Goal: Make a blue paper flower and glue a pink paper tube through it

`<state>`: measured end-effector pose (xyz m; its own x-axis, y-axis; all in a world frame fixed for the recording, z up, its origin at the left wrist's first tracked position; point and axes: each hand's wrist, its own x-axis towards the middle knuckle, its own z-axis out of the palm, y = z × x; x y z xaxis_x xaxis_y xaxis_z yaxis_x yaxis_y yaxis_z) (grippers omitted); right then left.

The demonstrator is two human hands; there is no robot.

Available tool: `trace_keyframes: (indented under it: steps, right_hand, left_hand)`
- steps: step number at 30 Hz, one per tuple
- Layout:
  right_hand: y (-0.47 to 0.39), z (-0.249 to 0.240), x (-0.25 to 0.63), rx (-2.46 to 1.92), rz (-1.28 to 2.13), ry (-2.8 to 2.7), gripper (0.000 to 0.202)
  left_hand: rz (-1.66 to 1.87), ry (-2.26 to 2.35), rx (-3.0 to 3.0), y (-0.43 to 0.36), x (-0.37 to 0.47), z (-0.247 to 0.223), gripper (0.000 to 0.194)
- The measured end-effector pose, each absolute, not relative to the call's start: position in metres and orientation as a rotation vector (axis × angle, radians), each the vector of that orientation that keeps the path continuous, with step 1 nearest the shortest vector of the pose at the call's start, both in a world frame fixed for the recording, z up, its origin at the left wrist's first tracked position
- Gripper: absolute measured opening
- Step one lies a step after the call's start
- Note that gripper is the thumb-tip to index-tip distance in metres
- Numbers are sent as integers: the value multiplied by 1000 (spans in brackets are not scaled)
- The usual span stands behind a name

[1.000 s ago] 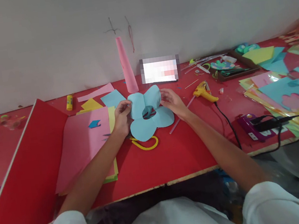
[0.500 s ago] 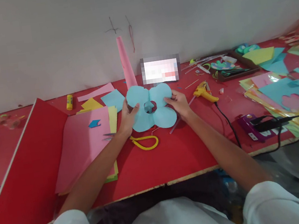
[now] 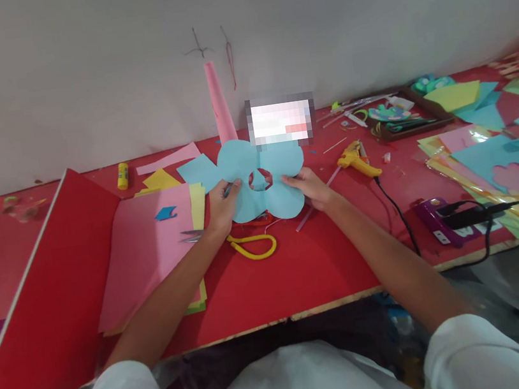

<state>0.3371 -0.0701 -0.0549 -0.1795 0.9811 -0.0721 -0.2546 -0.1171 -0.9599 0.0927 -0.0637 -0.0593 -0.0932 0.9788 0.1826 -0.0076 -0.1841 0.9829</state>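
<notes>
A light-blue paper flower (image 3: 287, 200) with rounded petals and a ragged hole at its centre is held up above the table. My left hand (image 3: 223, 207) pinches its left side, thumb on the front. My right hand (image 3: 311, 187) grips the right side the same way. Below the flower lies a yellow loop-shaped handle (image 3: 255, 257), with something red partly hidden behind the petals. Scissor blades (image 3: 192, 235) show beside my left wrist, over a pink paper sheet (image 3: 146, 262). Behind the flower stands a tall pink paper cone (image 3: 219, 100).
A yellow glue gun (image 3: 358, 160) with a black cord lies to the right, near a purple power strip (image 3: 447, 226). A red folder (image 3: 52, 301) stands open at left. A glue stick (image 3: 122, 176), a dark tray (image 3: 419, 127) and coloured papers (image 3: 490, 155) lie around.
The flower has tilted and risen slightly, and its centre hole now shows wider. My right hand has slid down a little along the flower's right side.
</notes>
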Motion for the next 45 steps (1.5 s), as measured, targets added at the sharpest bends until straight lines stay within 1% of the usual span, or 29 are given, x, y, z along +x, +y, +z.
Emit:
trace_keyframes:
  steps: [6,19,27,34,45]
  right_hand:
    - [-67,-52,345,-968,1576,-1062,56]
    - [-61,-60,351,-959,1495,-1107,55]
    - [-54,-72,347,-1180,1202,-1103,61]
    - [-56,-69,346,-1143,1167,-1093,62]
    - [-55,-71,347,-1182,1135,-1117,58]
  left_hand:
    - [1410,1149,1339,-60,92,-60,28]
    - [1456,1220,1347,-59,90,-61,18]
    - [1446,1217,1357,-60,90,-61,26]
    - [1435,1248,1361,-60,89,-61,33]
    - [1440,1271,1409,-57,88,-64,23]
